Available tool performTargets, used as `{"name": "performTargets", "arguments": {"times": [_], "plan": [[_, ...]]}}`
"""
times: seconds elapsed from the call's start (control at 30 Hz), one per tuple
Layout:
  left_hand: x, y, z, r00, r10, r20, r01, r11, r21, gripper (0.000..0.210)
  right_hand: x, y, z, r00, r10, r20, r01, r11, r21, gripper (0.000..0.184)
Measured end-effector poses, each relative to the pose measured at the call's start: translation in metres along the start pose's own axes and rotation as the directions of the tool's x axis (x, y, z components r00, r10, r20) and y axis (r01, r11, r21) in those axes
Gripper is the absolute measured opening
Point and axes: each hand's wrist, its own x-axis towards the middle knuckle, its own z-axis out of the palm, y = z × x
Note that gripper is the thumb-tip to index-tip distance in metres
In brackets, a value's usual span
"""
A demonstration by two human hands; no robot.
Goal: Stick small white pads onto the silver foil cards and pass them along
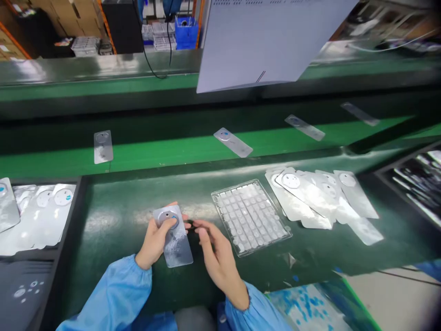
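My left hand (pixel 155 239) grips a thin silver panel (pixel 178 250) with a round ring near its top, like a phone back cover. The thumb lies over the ring, where a small blue patch shows, and the fingers are behind the panel. Just right of it, my right hand (pixel 217 257) has thumb and fingertips pinched together around a small dark thing (pixel 190 224) too indistinct to name. A clear plastic tray (pixel 289 235) with rows of small whitish pieces lies to the right of this hand.
Silver panels (pixel 310 197) lie overlapping at the right, others (pixel 44 216) in a black-edged bin at the left. Beyond the bench, several panels (pixel 103 147) are spaced along a green conveyor (pixel 165 149). A white board (pixel 268 41) hangs overhead. Blue scraps (pixel 306 303) lie at lower right.
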Motion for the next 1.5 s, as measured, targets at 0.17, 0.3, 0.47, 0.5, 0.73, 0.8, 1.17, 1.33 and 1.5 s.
{"name": "performTargets", "arguments": {"times": [0.17,0.3,0.47,0.5,0.73,0.8,1.17,1.33,1.5], "plan": [[0.0,-0.004,-0.004,0.999,0.033,0.035,-0.039,0.981,0.191,0.065,0.007,-0.014,-0.002,0.97,-0.242,0.011,0.242,0.965,-0.1,0.026],[-0.001,-0.005,-0.002,0.983,0.177,0.048,-0.182,0.907,0.38,0.044,0.016,-0.006,0.007,0.91,-0.411,0.053,0.409,0.873,-0.263,0.033],[-0.001,-0.008,-0.004,0.977,0.182,0.114,-0.213,0.886,0.411,0.047,0.026,0.014,0.005,0.858,-0.488,0.159,0.506,0.756,-0.414,0.038],[-0.001,-0.009,-0.005,0.978,0.17,0.123,-0.206,0.892,0.402,0.048,0.027,0.016,0.004,0.854,-0.49,0.172,0.513,0.743,-0.429,0.038],[-0.001,-0.008,-0.006,0.979,0.151,0.135,-0.19,0.915,0.355,0.042,0.027,0.009,0.002,0.815,-0.554,0.171,0.554,0.657,-0.511,0.029],[-0.001,-0.007,-0.006,0.977,0.157,0.146,-0.201,0.91,0.364,0.04,0.028,0.006,0.003,0.806,-0.567,0.169,0.563,0.65,-0.511,0.028],[-0.002,-0.007,-0.006,0.985,0.114,0.133,-0.148,0.948,0.281,0.04,0.028,0.005,0.008,0.831,-0.531,0.165,0.531,0.67,-0.519,0.016],[-0.001,-0.009,-0.009,0.997,0.064,0.042,-0.072,0.976,0.205,0.038,0.028,0.006,0.008,0.783,-0.603,0.154,0.588,0.636,-0.5,0.014],[-0.001,-0.007,-0.007,0.999,-0.006,-0.034,0.01,0.992,0.124,0.041,0.027,0.013,0.012,0.738,-0.667,0.1,0.634,0.635,-0.442,0.018]]}}
